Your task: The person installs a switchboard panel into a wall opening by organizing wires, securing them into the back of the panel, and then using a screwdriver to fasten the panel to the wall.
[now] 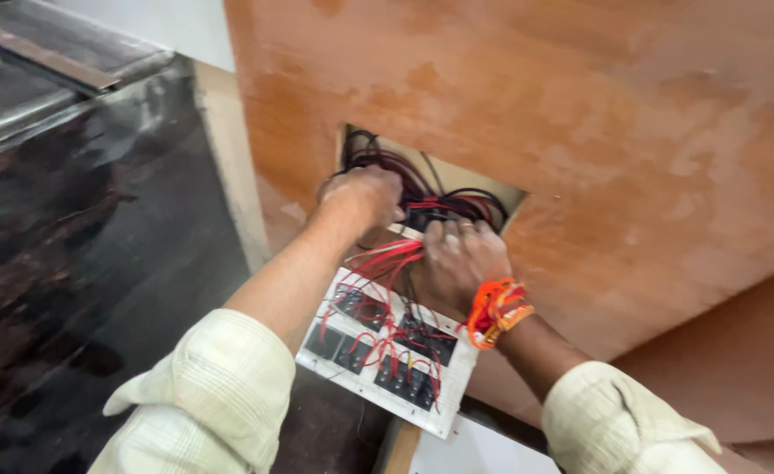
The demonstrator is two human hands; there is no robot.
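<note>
Two surfaces fill our view: at the left we see a dark, glossy polished stone slab (pixel 79 254), and beside it a pale plastered edge (pixel 229 158) that meets a mottled orange painted wall (pixel 633 158). In that wall we find a rectangular recessed wall box (pixel 492 189), crammed with a tangle of black and red insulated wires (pixel 439 197). Hanging out below it, back side towards us, is a white rectangular switch plate (pixel 391 347), tilted, its rows of dark switch bodies linked by short red wires.

We see the left hand (pixel 362 195) reaching up into the left part of the box, forearm stretched, cream checked sleeve (pixel 220 386) at the elbow; its fingers curl in among the wires, though we cannot tell what they hold. The right hand (pixel 457 254) sits at the box's lower edge, just above the plate, fingers bent and pressed into the wires; an orange and red thread band (pixel 495 312) wraps its wrist.
</note>
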